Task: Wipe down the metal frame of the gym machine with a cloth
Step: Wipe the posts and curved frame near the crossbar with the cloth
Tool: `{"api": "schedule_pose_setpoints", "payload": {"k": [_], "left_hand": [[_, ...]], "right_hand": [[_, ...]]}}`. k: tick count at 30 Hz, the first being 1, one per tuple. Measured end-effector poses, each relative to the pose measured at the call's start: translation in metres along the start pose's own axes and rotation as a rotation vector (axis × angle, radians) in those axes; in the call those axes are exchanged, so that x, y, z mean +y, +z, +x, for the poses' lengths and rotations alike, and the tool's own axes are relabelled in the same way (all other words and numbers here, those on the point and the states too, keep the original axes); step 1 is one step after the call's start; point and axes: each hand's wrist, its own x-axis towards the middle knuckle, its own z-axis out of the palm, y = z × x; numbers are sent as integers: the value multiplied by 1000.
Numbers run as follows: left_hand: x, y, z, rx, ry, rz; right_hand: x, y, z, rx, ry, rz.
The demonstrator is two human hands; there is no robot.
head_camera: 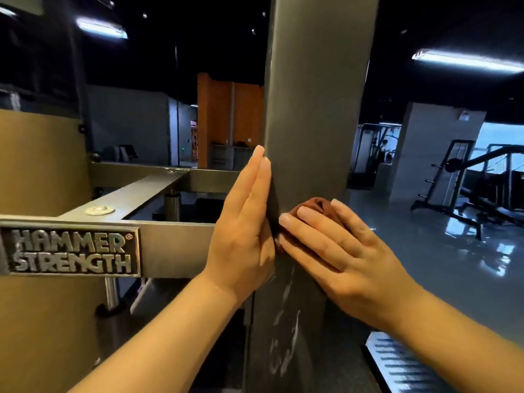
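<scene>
Left of the left hand [243, 222], a grey crossbar [175, 245] runs level into the post and carries a nameplate [71, 252] reading HAMMER STRENGTH. A second bar with a domed bolt [99, 209] angles away behind it. Far beyond the right hand [340, 251], a black weight rack [459, 177] stands on the glossy floor [425, 251]. A ribbed metal step [397, 361] lies below that wrist.

The upright post [317, 95] of the frame stands vertical, with its long axis running up and down between the two hands. The left hand lies flat with straight fingers against the post's left edge, fingertips pointing up. The right hand, fingers extended and flat, presses the brown cloth [317, 207] against the post's front face.

Most of the cloth is hidden under the right fingers, so only a bunched fold shows above them. The post is cut off at top and bottom. Pale smears [286, 336] mark it below the hands.
</scene>
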Motion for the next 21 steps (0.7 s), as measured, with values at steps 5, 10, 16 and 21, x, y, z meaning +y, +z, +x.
{"api": "schedule_pose_setpoints", "payload": {"k": [5,10,16,21], "left_hand": [[9,1,-6,63,-63,4],[8,5,-16,156,-120,40],[8,5,-19,133,-114,98],[8,7,-22,153,-116,52]], "right_hand": [[29,-10,44,192,314,91],[-9,10,35,194,266,147],[-16,17,-13,19,-85,85],[23,0,22,90,1,45]]}}
